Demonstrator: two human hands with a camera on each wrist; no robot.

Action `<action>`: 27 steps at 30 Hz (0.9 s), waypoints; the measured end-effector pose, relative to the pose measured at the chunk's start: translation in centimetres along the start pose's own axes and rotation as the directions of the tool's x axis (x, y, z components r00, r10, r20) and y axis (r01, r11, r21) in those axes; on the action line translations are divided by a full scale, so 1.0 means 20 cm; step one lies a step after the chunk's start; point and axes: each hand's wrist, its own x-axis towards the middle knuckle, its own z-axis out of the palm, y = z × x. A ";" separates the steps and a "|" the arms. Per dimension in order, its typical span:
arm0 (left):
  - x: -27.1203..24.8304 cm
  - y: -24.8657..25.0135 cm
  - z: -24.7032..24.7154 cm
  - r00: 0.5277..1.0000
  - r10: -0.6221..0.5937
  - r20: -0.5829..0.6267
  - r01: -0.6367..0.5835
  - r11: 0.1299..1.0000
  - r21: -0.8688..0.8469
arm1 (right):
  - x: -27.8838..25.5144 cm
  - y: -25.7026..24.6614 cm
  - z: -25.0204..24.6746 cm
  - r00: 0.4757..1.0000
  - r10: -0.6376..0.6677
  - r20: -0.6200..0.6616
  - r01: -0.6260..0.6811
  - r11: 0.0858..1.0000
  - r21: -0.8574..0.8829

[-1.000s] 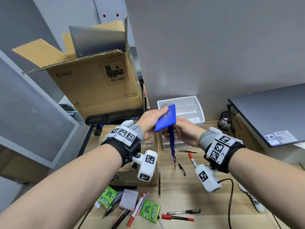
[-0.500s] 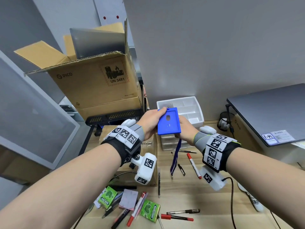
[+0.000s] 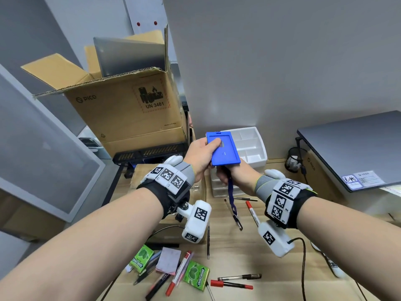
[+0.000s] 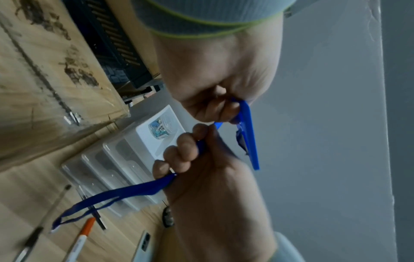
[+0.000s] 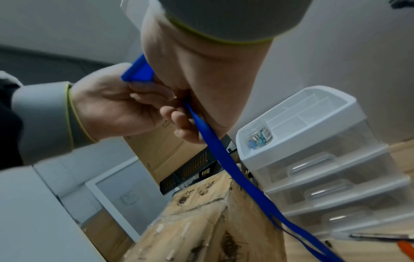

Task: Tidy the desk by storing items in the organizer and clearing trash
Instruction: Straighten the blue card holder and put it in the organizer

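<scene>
The left hand (image 3: pixel 200 156) pinches the blue badge holder (image 3: pixel 223 149) by its left edge, thumb on its face, holding it in the air in front of the white drawer organizer (image 3: pixel 252 146). Just beneath, the right hand (image 3: pixel 235 175) curls its fingers (image 4: pixel 181 152) round the blue lanyard (image 3: pixel 231 197), which hangs toward the wooden desk (image 3: pixel 238 253). Pens, markers and green gum packs (image 3: pixel 196 275) lie scattered nearer the person.

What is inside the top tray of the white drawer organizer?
One corner compartment of the organizer's top tray holds small clips or pins, some blue. The other visible compartments look empty. In the head view, the blue badge holder covers part of the tray.
</scene>
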 end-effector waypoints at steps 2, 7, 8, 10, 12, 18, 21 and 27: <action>0.02 -0.01 0.00 0.998 0.046 -0.049 -0.044 0.999 0.025 | -0.01 -0.01 0.02 0.999 0.014 0.029 -0.016 0.999 0.049; 0.09 0.00 -0.06 0.970 0.126 -0.209 -0.117 0.992 0.051 | -0.06 -0.04 0.03 0.985 0.066 0.158 -0.112 0.946 0.303; 0.10 0.00 -0.07 0.964 0.138 -0.226 -0.125 0.989 0.074 | -0.06 -0.04 0.03 0.981 0.063 0.181 -0.120 0.938 0.324; 0.12 -0.01 -0.08 0.944 0.170 -0.282 -0.141 0.983 0.118 | -0.07 -0.04 0.04 0.972 0.062 0.225 -0.134 0.937 0.323; 0.13 -0.02 -0.09 0.921 0.220 -0.323 -0.168 0.969 0.182 | -0.07 -0.04 0.05 0.964 0.065 0.258 -0.148 0.937 0.315; 0.11 0.01 -0.16 0.867 0.384 -0.318 -0.232 0.875 0.425 | -0.07 -0.03 0.03 0.952 0.071 0.297 -0.201 0.877 0.436; 0.08 0.02 -0.18 0.848 0.498 -0.178 -0.335 0.766 0.549 | -0.06 -0.05 0.04 0.959 0.075 0.273 -0.218 0.810 0.544; 0.02 -0.01 -0.23 0.796 0.592 0.124 -0.493 0.515 0.702 | -0.06 -0.13 0.02 0.974 0.107 0.202 -0.210 0.772 0.600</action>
